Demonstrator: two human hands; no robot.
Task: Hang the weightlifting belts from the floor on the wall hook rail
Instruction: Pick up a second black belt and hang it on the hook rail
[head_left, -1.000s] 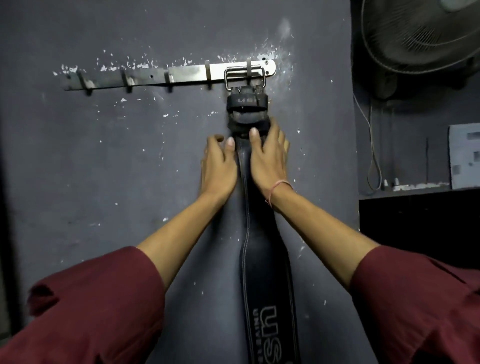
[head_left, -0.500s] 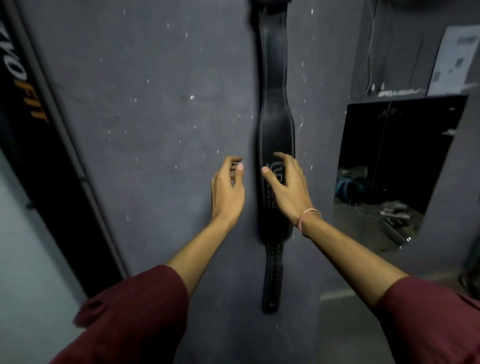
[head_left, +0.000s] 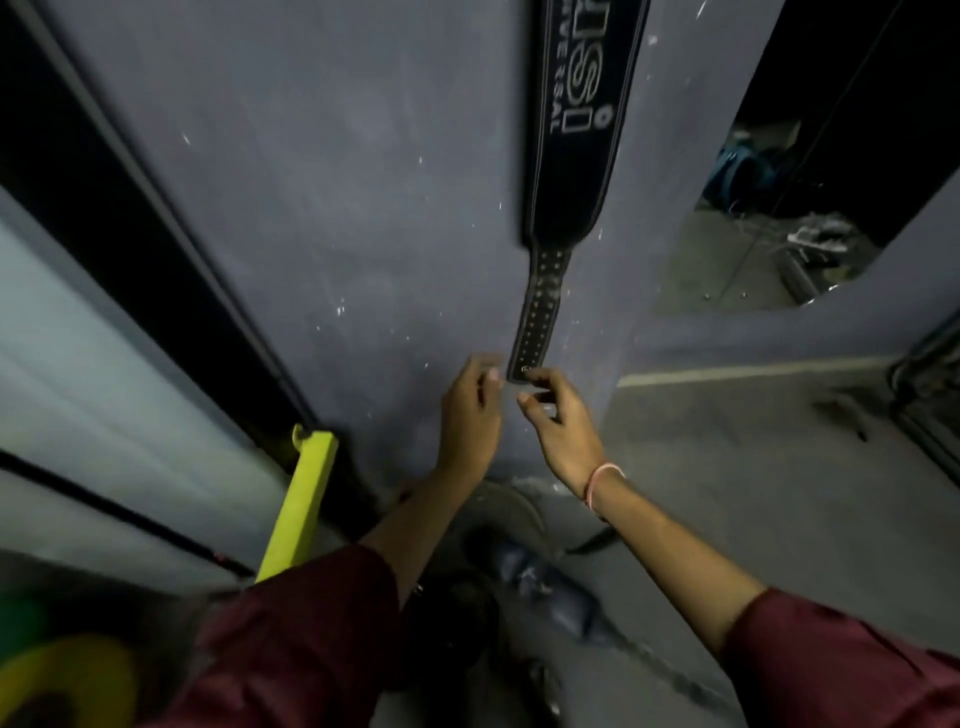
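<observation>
A black weightlifting belt (head_left: 576, 130) with white lettering hangs flat against the grey wall (head_left: 363, 182); its narrow perforated tail ends at about mid-frame. My left hand (head_left: 470, 415) is just left of the tail's tip, fingers curled and apart, holding nothing. My right hand (head_left: 558, 421), with a pink wrist band, is just below the tip, thumb and fingers loosely bent, touching or almost touching it. The hook rail is out of view above. On the floor below my arms lies a dark blurred heap (head_left: 524, 577), possibly more belts.
A yellow-green bar (head_left: 304, 499) leans at the wall's foot on the left, beside a black frame (head_left: 130, 171). Yellow and green round weights (head_left: 62, 675) sit at the lower left. A mirror (head_left: 810, 182) is on the right, with grey floor (head_left: 753, 467) beneath.
My head has tilted down, so the rail left the view. Both hands slid down the hung belt from near its buckle to the tip of its tail.
</observation>
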